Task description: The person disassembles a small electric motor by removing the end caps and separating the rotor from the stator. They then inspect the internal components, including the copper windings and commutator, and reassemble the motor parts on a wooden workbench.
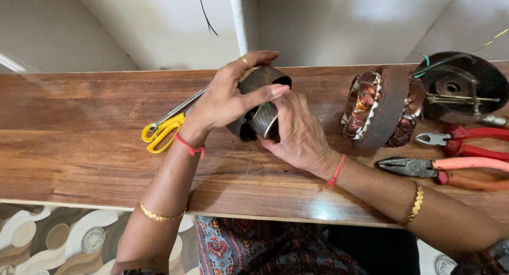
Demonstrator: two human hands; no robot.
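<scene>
On the left of the wooden bench [79,147] we see yellow-handled scissors [164,127] lying untouched just beside our left wrist. Our left hand [222,102] is closed over the top of a dark metal ring [261,105], thumb stretched across its front, while our right hand [299,132] cups it from below and behind, fingers wrapped round its side, so the ring sits tilted just above the bench (we judge it is being turned or fitted). Any next move calls for a steady two-handed grip. Further right stand a copper-wound stator [379,108], a black round housing [466,86] and two red-handled pliers [456,155]
</scene>
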